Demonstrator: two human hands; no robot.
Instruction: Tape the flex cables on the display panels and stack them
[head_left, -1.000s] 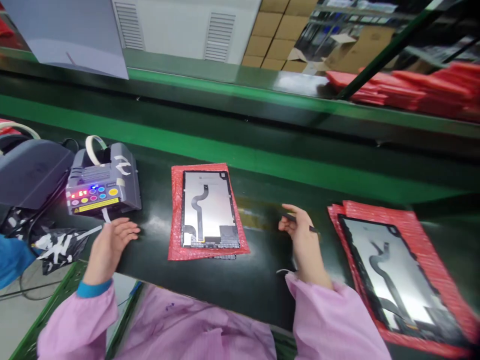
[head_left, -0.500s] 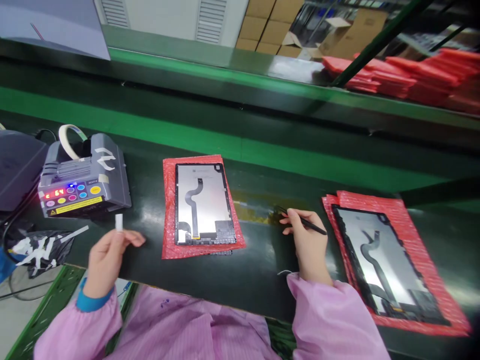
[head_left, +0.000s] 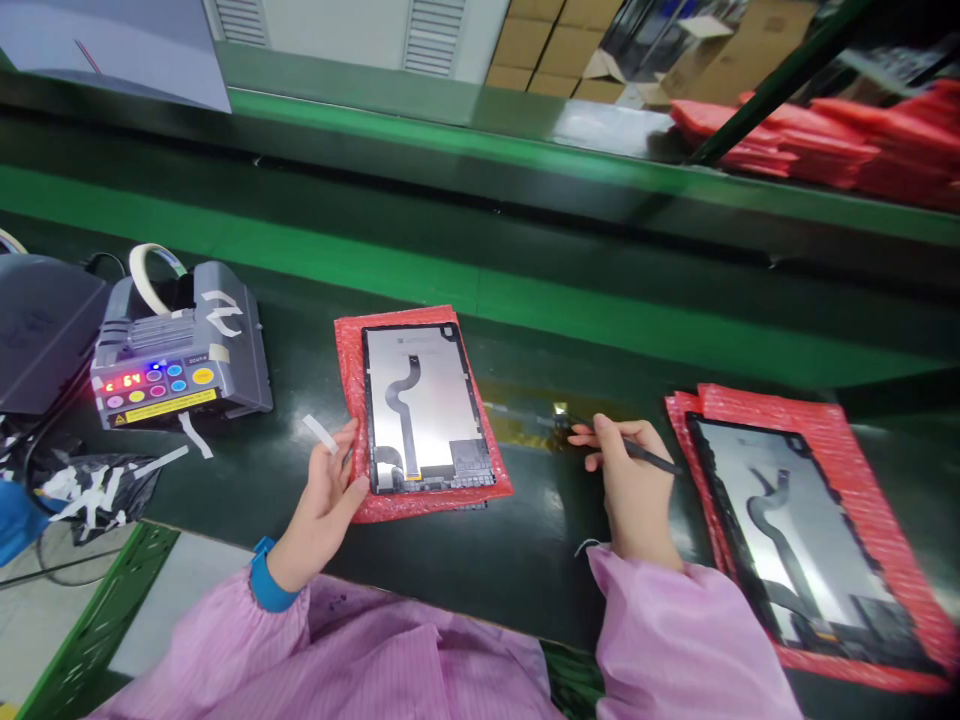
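My left hand (head_left: 321,510) is at the left edge of a red bubble-wrap bag (head_left: 352,500), its thumb touching the bag. A short strip of white tape (head_left: 320,434) sticks out from its fingertips. On the bag lies a tablet display panel (head_left: 442,400), silvery back up, with a dark curved flex cable (head_left: 406,420). Right of it, my right hand (head_left: 634,490) is closed on black tweezers (head_left: 651,456). Their tips point left, near a small bright spot (head_left: 560,409) that I cannot make out, above amber tape (head_left: 517,425) on the table.
A grey tape dispenser (head_left: 180,345) with a lit display stands at left, a tape piece hanging at its front. Tape scraps on a black bag (head_left: 90,490) lie beside it. At right, a second panel (head_left: 810,540) rests on red bubble wrap. Red bags (head_left: 847,145) fill the shelf.
My left hand has moved right from in front of the dispenser to the red bag, with the tape strip. Another tape piece now hangs from the dispenser. My right hand stays near the amber tape.
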